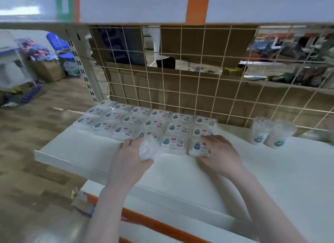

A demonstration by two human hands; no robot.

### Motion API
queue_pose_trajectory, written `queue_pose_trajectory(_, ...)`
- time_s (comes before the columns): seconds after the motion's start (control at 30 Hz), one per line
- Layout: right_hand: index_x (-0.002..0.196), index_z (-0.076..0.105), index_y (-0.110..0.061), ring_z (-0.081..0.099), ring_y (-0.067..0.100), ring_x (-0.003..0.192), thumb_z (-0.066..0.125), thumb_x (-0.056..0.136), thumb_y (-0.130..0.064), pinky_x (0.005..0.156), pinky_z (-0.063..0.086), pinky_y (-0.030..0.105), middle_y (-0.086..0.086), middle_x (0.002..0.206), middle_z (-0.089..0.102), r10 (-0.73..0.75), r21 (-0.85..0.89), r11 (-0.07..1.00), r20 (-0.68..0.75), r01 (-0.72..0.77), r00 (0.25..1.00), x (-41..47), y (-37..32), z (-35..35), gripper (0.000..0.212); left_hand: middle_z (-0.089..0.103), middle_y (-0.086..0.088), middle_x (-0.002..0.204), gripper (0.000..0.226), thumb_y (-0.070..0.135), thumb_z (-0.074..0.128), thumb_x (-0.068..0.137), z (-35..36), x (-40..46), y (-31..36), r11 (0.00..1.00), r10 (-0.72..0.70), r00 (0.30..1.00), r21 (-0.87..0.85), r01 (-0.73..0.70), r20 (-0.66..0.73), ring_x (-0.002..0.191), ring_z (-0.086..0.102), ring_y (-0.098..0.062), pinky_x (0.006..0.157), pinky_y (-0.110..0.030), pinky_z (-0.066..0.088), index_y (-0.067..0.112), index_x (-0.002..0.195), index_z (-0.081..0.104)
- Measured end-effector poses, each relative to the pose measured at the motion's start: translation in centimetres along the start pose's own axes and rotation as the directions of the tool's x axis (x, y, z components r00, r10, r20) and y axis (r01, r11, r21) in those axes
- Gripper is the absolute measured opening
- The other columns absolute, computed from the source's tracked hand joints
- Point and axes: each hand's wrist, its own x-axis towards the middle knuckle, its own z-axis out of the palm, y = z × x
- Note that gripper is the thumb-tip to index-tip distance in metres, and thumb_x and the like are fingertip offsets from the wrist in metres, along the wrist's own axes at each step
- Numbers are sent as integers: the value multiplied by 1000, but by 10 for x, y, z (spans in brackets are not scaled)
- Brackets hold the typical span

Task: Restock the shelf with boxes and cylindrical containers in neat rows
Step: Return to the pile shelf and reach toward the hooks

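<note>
Your boxes [144,123] lie in rows on the shelf's [75,150] left. Two cylindrical containers [271,132] stand right, before the wire grid [180,80].

white shelf [271,170], clear boxes [173,128] (teal-red labels)

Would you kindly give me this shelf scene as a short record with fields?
shelf: white shelf with wire grid back
boxes: clear boxes laid flat in neat rows on the left part
containers: two cylindrical containers upright at right, side by side
left hand: left hand grips a clear box at the front row
right hand: right hand holds the front box of the rightmost column
</note>
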Motion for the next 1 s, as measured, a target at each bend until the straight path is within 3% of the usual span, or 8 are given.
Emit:
queue_pose_trajectory(0.3,141,38,-28,38,15,130,61,84,-26,104,25,20,-8,140,46,-80,115,990,-21,81,997,3,-3,6,62,50,-4,133,69,32,72,76,2,20,-9,998,55,998,-25,-56,-22,121,43,-25,98,-34,36,22,138,44)
queue_pose_trajectory(0.43,141,38,-29,32,16,134,64,83,-36,108,21,21,-6,144,40,-77,140,987,-25,79,997,4,-6,8,64,48,-2,136,70,31,72,76,0,24,-16,998,60,998,-24,-60,-24,123,42,-25,98,-33,36,24,139,43)
queue_pose_trajectory(0.5,145,29,-29,17,17,141,57,81,-58,112,5,22,-3,152,25,-48,113,992,-2,48,999,7,-7,11,75,50,-3,135,70,31,73,75,-1,27,-21,997,62,998,-34,-63,-33,122,43,-25,98,-34,36,23,139,44)
queue_pose_trajectory(0.57,148,18,-28,3,15,144,37,71,-79,112,-8,25,-2,156,12,-26,59,998,42,23,999,12,-3,13,94,50,-3,134,71,31,74,75,-1,29,-25,997,63,997,-39,-65,-33,122,43,-25,98,-35,37,23,138,44)
queue_pose_trajectory(0.67,149,11,-27,-4,15,144,24,68,-88,116,-7,31,-1,157,7,2,23,1000,116,-4,993,19,7,17,102,51,-3,134,71,31,74,74,-2,31,-31,997,70,997,-42,-71,-26,122,44,-25,99,-35,36,22,138,44)
queue_pose_trajectory(0.77,148,17,-29,4,17,144,-6,48,-96,114,-2,30,-1,155,15,-16,29,1000,120,12,993,20,11,19,123,51,-3,132,72,31,75,73,-3,34,-37,997,69,997,-45,-70,-28,121,44,-25,100,-35,36,22,138,45)
queue_pose_trajectory(0.9,144,29,-30,16,18,140,7,54,-95,107,0,19,0,151,26,-38,71,997,111,30,993,18,5,12,113,52,-5,129,71,30,75,73,-3,36,-40,997,58,998,-44,-59,-24,119,45,-27,98,-36,37,21,137,46)
queue_pose_trajectory(1.0,143,33,-30,16,19,140,5,47,-94,110,5,22,0,151,26,-26,83,996,104,17,994,16,3,12,119,53,-4,127,71,29,76,72,-3,37,-43,997,61,998,-55,-62,-25,117,46,-27,97,-36,37,21,136,47)
